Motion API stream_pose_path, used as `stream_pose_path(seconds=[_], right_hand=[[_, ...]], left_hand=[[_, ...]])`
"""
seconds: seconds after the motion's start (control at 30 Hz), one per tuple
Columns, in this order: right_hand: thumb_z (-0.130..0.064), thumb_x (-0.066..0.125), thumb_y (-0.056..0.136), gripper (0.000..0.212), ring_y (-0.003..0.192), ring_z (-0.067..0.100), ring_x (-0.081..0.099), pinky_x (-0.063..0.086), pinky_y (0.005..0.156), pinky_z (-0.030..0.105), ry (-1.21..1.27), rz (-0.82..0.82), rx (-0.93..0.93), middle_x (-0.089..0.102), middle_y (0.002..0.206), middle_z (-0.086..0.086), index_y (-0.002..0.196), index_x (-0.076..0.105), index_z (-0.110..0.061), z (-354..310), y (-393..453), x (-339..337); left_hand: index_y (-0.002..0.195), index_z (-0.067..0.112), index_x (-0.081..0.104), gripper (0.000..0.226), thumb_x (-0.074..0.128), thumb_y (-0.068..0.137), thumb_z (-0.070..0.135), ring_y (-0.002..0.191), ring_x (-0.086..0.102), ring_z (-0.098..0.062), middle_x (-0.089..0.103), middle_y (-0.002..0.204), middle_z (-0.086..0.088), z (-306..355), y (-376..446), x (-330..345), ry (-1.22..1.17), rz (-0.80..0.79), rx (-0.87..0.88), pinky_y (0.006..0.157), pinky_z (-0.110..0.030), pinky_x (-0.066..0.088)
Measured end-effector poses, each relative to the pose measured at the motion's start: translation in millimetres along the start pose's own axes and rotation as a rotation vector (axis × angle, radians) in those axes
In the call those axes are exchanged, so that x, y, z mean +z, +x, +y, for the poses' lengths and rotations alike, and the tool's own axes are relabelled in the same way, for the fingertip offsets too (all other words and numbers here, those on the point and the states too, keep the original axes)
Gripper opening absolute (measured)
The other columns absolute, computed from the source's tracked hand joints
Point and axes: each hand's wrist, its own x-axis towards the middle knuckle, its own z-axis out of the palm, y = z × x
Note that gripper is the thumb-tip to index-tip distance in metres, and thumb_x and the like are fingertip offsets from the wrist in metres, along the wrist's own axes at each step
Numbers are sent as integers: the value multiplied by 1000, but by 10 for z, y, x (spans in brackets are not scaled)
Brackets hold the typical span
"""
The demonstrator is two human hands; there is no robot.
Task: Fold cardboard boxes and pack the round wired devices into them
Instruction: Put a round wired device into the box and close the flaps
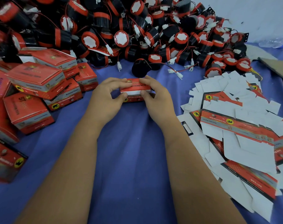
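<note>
Left hand and right hand pinching one small red box between thumbs and fingers at cloth centre, one black device just behind, device heap beyond counting, roughly nine folded boxes left, flat blanks right, blue cloth

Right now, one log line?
step: closing flap | left hand: grips red cardboard box | right hand: grips box | surface: blue cloth
</note>
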Motion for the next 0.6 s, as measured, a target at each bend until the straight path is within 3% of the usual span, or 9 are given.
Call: stream_pose_path(seconds=[0.1, 0.2, 0.33, 0.43, 0.6], right_hand=[[-4, 56, 96, 31, 130, 12, 47, 38, 106, 24, -24, 30, -36, 53, 139, -2, 124, 64, -14, -1, -9, 29], [-7, 57, 96, 27, 124, 11, 51, 43, 101, 25, 1, 44, -65, 55, 120, -13, 120, 65, -16, -8, -24, 38], [-12, 57, 97, 25, 112, 10, 55, 47, 92, 21, -8, 68, -80, 59, 119, -7, 120, 65, -18, -6, -10, 47], [-14, 57, 97, 24, 107, 8, 56, 49, 90, 21, -26, 86, -91, 62, 118, -4, 119, 66, -18, -7, -12, 58], [-13, 60, 93, 17, 99, 9, 61, 52, 85, 30, -29, 126, -94, 65, 106, -7, 106, 63, -24, -18, -13, 58]], left_hand=[[117, 23, 68, 33, 64, 92, 1, 105, 45, 26, 58, 119, 13, 7, -3, 4, -13, 26, -14, 91, 3, 33], [114, 25, 69, 32, 62, 93, 1, 109, 51, 15, 60, 121, 11, 37, 7, -1, -75, 47, -40, 88, -1, 38], [112, 30, 67, 29, 58, 97, 7, 114, 56, -3, 63, 120, 13, 47, 11, -2, -179, 59, -90, 85, -7, 44], [109, 29, 67, 30, 57, 97, 4, 105, 61, 3, 66, 110, 17, 63, -5, -5, -259, 71, -82, 82, -10, 48], [97, 27, 69, 28, 59, 95, 1, 115, 60, -1, 66, 122, 10, 59, 0, -2, -264, 95, -95, 98, -23, 50]])
